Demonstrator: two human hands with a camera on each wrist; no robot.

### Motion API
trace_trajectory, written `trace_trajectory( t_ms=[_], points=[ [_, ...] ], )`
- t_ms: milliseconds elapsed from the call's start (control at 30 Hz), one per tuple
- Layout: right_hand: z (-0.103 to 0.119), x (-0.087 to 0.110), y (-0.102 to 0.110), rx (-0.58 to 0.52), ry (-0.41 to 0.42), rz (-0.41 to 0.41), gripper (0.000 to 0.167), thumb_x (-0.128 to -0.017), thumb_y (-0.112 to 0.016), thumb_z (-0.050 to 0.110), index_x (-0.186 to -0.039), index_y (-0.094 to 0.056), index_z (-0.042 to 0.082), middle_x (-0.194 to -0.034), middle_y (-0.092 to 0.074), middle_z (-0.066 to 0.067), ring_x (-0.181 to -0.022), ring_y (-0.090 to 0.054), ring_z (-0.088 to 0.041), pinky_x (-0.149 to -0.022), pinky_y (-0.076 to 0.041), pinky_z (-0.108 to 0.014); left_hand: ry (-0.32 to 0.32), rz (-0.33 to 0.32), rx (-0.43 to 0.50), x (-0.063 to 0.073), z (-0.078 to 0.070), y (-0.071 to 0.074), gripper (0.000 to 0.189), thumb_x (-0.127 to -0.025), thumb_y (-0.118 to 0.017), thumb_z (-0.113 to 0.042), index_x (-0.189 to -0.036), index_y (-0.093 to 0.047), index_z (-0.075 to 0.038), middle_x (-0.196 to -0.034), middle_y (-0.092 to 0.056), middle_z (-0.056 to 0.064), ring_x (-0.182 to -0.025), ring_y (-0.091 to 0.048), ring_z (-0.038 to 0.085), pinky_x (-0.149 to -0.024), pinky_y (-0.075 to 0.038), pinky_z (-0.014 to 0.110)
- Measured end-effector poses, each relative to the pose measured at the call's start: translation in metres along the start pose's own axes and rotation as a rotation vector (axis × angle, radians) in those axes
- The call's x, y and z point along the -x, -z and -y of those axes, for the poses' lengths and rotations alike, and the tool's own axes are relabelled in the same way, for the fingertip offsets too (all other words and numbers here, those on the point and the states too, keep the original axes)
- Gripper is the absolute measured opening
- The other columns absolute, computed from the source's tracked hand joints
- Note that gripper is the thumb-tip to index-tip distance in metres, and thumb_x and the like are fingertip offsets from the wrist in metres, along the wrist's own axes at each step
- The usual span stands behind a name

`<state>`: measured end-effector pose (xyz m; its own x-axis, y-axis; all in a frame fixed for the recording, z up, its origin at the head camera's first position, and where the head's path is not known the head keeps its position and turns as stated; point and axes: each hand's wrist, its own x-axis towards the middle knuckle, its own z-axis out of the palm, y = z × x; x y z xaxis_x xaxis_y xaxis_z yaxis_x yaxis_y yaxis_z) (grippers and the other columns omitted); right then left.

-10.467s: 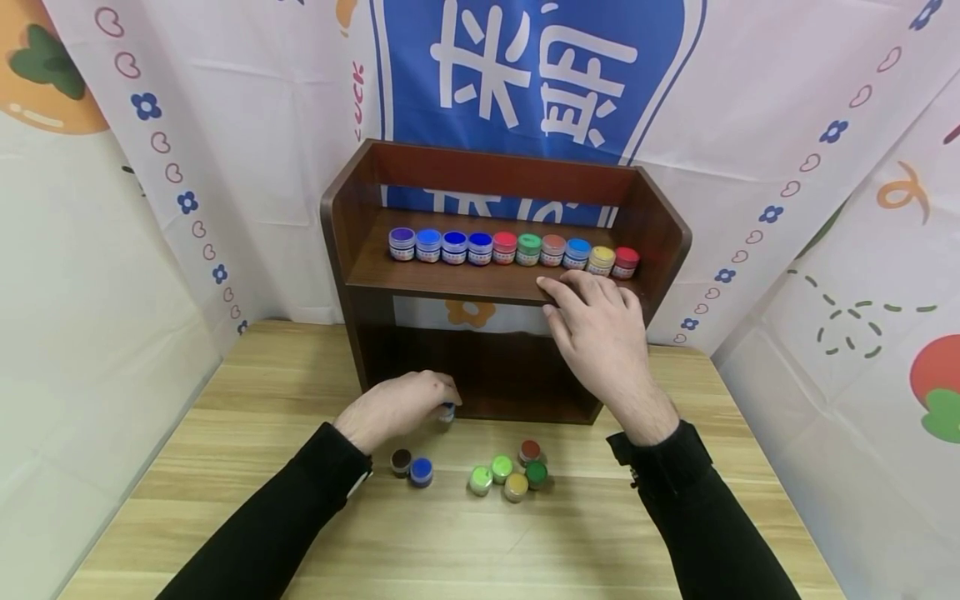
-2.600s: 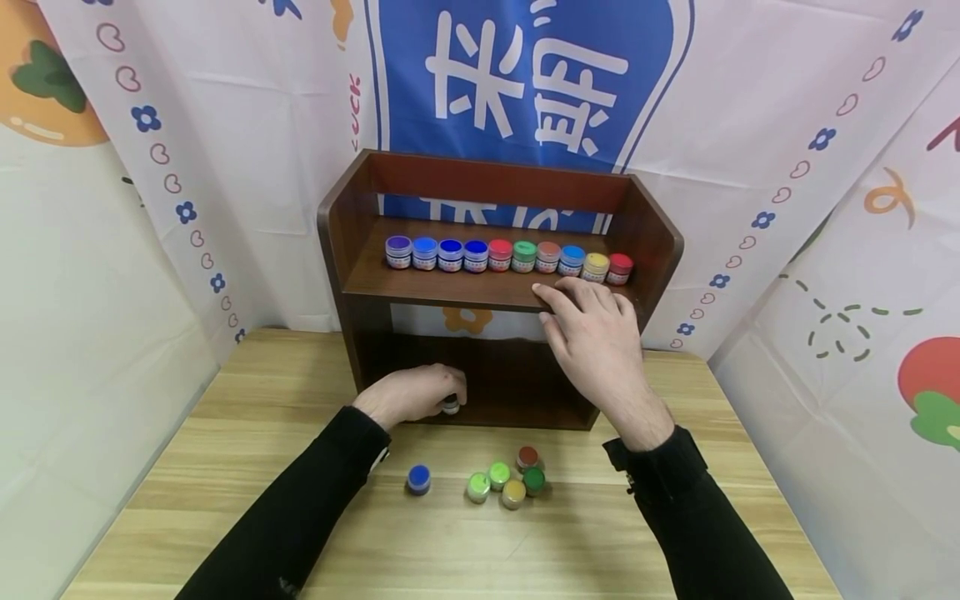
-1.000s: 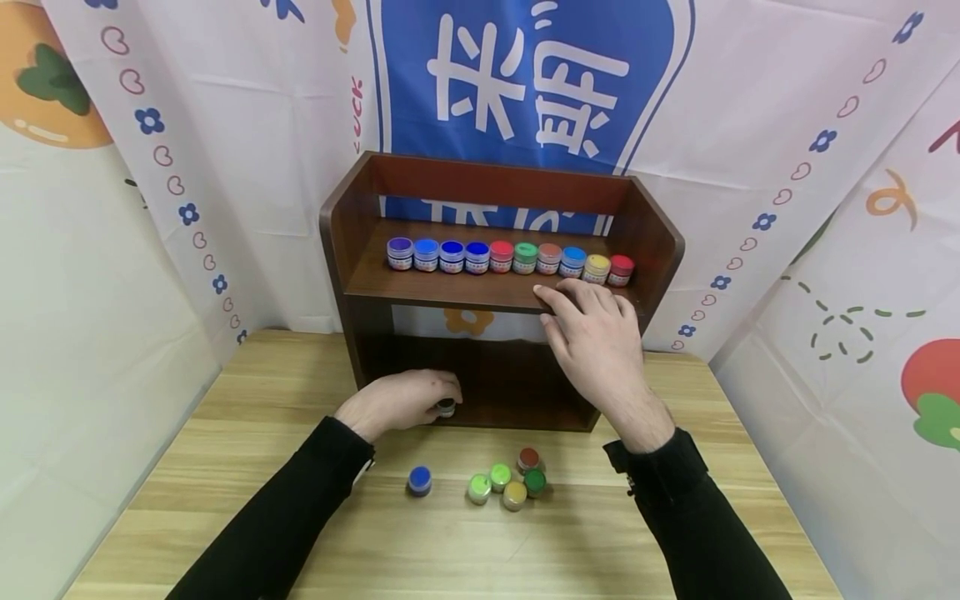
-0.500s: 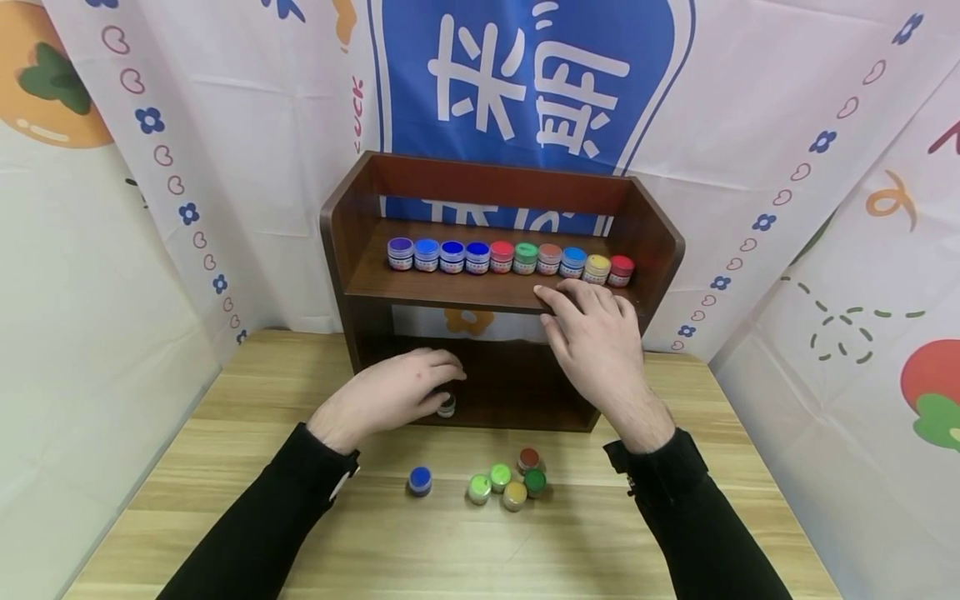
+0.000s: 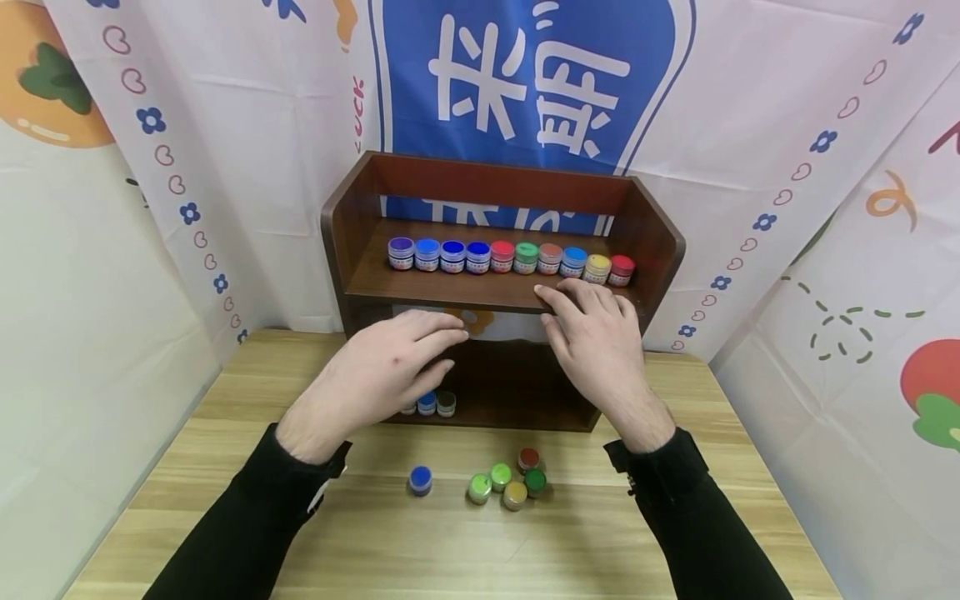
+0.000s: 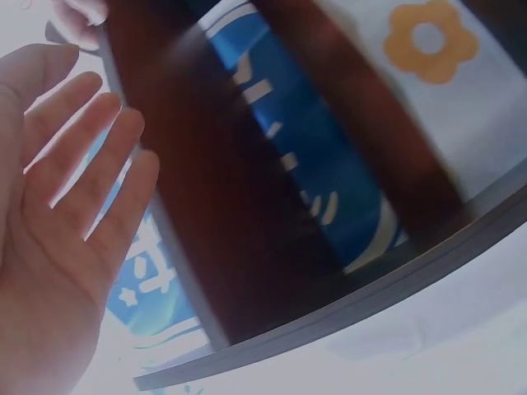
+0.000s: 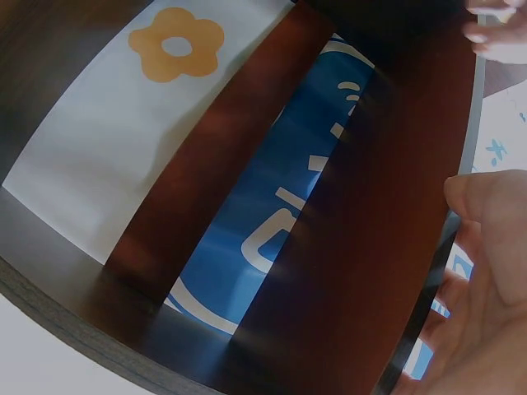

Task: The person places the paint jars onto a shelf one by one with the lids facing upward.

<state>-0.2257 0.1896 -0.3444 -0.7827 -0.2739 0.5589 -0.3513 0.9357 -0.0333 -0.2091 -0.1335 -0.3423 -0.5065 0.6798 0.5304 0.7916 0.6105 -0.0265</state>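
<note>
In the head view my left hand [image 5: 382, 367] hovers in front of the brown wooden shelf rack's lower level, fingers extended and holding nothing. Just under it, a blue-lidded paint jar [image 5: 427, 403] and a dark-lidded paint jar [image 5: 446, 404] stand side by side on the lower board; another jar is partly hidden by the hand. The left wrist view shows the same palm and spread fingers beside the rack [image 6: 222, 206]. My right hand [image 5: 600, 342] holds the front edge of the upper board, fingers on top; its thumb [image 7: 486, 197] lies against the underside.
A row of several paint jars [image 5: 502, 257] with coloured lids lines the upper board. On the wooden table [image 5: 600, 533] in front stand a lone blue-lidded jar [image 5: 420, 481] and a cluster with green, yellow and brown lids [image 5: 515, 495]. Printed cloth [image 5: 262, 167] hangs behind.
A dark-lidded jar has gone from the table to the lower board. My left hand has let go of it and moved up and left. The right hand keeps its place.
</note>
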Motion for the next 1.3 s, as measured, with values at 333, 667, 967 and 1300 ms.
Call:
trace_trajectory(
  t_ms=[333, 667, 967, 1300],
  points=[
    [0.0, 0.0, 0.0, -0.003, 0.001, -0.002, 0.042, -0.123, -0.061, 0.04, -0.161, -0.072, 0.028, -0.158, -0.07, -0.011, -0.15, -0.064, -0.038, -0.125, -0.052, -0.066, 0.094, -0.145, -0.082, -0.013, 0.007, 0.014, 0.047, -0.11, -0.086, -0.031, -0.152, -0.077, -0.011, -0.151, -0.079, 0.013, -0.141, -0.077, 0.034, -0.119, -0.067, 0.053],
    [0.0, 0.0, 0.0, 0.002, 0.001, 0.0, 0.042, -0.123, -0.061, 0.04, -0.162, -0.071, 0.028, -0.159, -0.07, -0.011, -0.151, -0.064, -0.038, -0.126, -0.052, -0.066, 0.392, -0.092, -0.137, -0.023, 0.018, -0.003, 0.053, -0.117, -0.073, -0.047, -0.159, -0.074, -0.015, -0.161, -0.076, 0.012, -0.151, -0.071, 0.036, -0.122, -0.065, 0.056],
    [0.001, 0.001, -0.002, 0.004, -0.002, -0.013, 0.041, -0.123, -0.062, 0.039, -0.161, -0.072, 0.028, -0.159, -0.07, -0.011, -0.151, -0.064, -0.038, -0.125, -0.052, -0.067, 0.434, -0.111, -0.187, -0.028, 0.017, -0.006, 0.048, -0.116, -0.073, -0.053, -0.15, -0.081, -0.019, -0.138, -0.084, 0.009, -0.129, -0.08, 0.034, -0.098, -0.073, 0.048],
    [0.0, 0.006, -0.005, -0.019, 0.011, -0.072, 0.041, -0.12, -0.066, 0.037, -0.159, -0.073, 0.025, -0.158, -0.071, -0.012, -0.149, -0.065, -0.038, -0.126, -0.053, -0.065, 0.439, -0.088, -0.202, -0.029, 0.017, -0.005, 0.05, -0.116, -0.072, -0.055, -0.151, -0.081, -0.02, -0.133, -0.084, 0.01, -0.122, -0.081, 0.035, -0.089, -0.074, 0.046]
  ],
)
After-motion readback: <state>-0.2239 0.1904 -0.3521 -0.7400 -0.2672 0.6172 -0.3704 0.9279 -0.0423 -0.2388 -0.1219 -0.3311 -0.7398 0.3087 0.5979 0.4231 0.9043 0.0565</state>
